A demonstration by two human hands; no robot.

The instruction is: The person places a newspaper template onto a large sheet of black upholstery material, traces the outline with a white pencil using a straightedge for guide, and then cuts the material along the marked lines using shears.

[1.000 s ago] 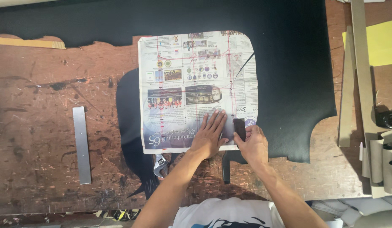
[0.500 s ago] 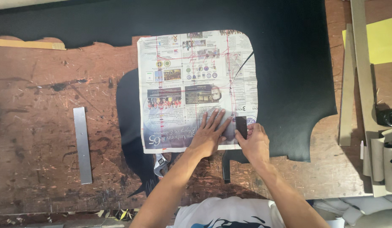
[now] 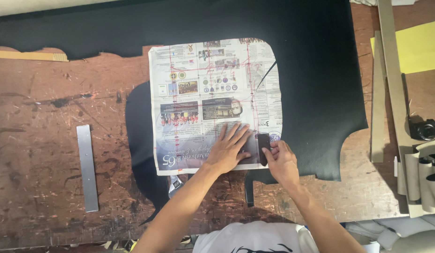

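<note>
Left hand [image 3: 227, 151] flat on thin, tearable newspaper [image 3: 213, 103]; right hand [image 3: 282, 161] pinches a small dark block [image 3: 263, 149]; hold near edge

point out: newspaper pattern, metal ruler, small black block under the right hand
newspaper pattern [image 3: 203, 93], head view, on the printed middle of the sheet.
metal ruler [image 3: 88, 167], head view, on the middle of the flat strip.
small black block [image 3: 263, 146], head view, on its upper part above the fingers.

I see flat metal ruler [image 3: 87, 167] on scratched wooden table [image 3: 39, 107], left. Yellow sheet [image 3: 416, 47] upper right; long grey strips [image 3: 385, 79] beside it; small black object [image 3: 422, 130] near.
</note>
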